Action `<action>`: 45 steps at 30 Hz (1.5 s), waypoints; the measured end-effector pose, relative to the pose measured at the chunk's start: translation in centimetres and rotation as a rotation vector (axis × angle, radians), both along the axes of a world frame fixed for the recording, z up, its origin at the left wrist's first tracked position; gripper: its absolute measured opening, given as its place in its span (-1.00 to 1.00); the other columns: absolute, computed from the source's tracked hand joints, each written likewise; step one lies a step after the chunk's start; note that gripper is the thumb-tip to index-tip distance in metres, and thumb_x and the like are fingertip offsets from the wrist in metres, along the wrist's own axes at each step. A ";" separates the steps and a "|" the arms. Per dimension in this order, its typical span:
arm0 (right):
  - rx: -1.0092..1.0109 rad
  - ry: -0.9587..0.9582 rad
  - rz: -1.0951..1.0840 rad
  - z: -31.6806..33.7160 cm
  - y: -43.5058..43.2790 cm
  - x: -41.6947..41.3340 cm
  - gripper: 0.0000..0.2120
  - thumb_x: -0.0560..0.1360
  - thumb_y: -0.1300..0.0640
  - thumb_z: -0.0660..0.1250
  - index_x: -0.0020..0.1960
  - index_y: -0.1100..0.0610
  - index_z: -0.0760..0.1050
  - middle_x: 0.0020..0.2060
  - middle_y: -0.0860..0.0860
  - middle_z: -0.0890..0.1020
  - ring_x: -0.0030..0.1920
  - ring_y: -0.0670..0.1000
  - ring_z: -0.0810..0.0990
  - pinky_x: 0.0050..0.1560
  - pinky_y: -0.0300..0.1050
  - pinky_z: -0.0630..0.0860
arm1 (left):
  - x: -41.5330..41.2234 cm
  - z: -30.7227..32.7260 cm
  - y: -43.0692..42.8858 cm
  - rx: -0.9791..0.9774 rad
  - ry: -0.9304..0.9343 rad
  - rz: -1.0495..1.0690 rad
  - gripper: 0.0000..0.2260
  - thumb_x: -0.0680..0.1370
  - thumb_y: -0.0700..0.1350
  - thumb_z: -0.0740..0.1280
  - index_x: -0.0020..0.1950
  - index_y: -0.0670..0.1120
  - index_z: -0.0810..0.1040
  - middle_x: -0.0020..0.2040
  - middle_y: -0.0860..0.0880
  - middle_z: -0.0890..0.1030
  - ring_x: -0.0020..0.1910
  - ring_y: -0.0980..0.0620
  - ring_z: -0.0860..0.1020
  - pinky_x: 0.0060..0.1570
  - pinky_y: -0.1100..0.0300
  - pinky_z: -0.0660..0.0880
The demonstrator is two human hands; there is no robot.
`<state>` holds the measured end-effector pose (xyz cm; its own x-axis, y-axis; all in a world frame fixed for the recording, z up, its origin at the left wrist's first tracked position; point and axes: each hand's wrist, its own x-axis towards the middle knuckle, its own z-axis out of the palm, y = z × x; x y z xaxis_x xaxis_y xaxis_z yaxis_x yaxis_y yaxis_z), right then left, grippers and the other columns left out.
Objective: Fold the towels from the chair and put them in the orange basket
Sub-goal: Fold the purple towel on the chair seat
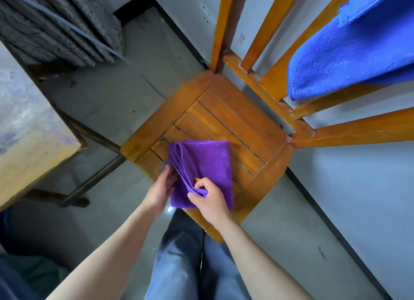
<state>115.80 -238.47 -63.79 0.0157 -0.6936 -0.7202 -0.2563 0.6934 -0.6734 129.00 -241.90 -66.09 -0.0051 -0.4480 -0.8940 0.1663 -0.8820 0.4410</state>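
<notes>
Two fingers and the thumb of the right hand (210, 201) are curled in a pinch on a bunched corner of the purple towel (206, 160). The layers loop over themselves where they are pinched. The left hand (160, 187) lies with its fingers fairly straight against the towel's stacked left edge and clasps nothing that I can see. Whether the fingertips slip under the cloth is unclear.

The towel is folded into a thick rectangle on the near corner of the chair seat (237, 125), with its near edge overhanging the seat. It looks like light, soft, limp microfibre. It will probably sag and spill open if lifted by one corner, though its nap should keep it from slipping in a grip. The safest hold is likely across the whole stack at the folded edge, with a palm under and a thumb on top.

A small purple tag (165, 164) sticks out at the left edge, with no writing legible, and I can read no brand anywhere.

Further out, a blue towel (349, 53) hangs over the chair's back rails, not yet folded. A worn desk (26, 131) stands to the left. The orange basket is not in view.
</notes>
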 end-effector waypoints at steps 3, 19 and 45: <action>-0.008 0.032 0.042 -0.1 -0.2 0.2 -0.78 0.43 0.22 0.37 -0.24 0.02 0.35 -0.10 0.01 0.59 0.11 0.01 0.54 0.03 -0.16 0.45 | -0.1 0.2 -0.1 0.009 0.025 0.028 -0.58 0.63 0.09 -0.03 0.36 -0.08 0.36 0.31 -0.11 0.47 0.30 -0.05 0.42 0.39 0.07 0.23; -0.462 0.808 1.066 -4.9 3.0 -6.4 -0.30 0.05 0.06 0.64 0.17 0.14 0.58 0.18 0.15 0.59 0.21 0.14 0.56 0.09 0.06 0.54 | -1.0 -3.8 4.9 -0.948 -0.979 -1.609 -0.04 0.01 0.20 0.58 0.30 -0.12 0.32 0.26 -0.22 0.53 0.25 -0.23 0.47 0.11 -0.09 0.50; -0.983 0.931 0.847 10.5 -4.0 -8.1 -0.81 0.28 0.28 0.34 -0.13 0.14 0.60 -0.30 0.04 0.62 -0.29 0.09 0.59 -0.37 -0.17 0.53 | -2.1 11.6 -2.8 -1.118 -0.965 -1.332 -0.42 -0.10 -0.19 0.62 -0.10 -0.12 0.64 -0.18 -0.06 0.68 -0.35 -0.08 0.62 -0.41 0.21 0.58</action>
<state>107.65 -242.50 -53.30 0.4508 -0.8926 0.0035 -0.8826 -0.4463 -0.1476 126.85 -244.66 -54.47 -0.5231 -0.8329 -0.1808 -0.8337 0.4561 0.3112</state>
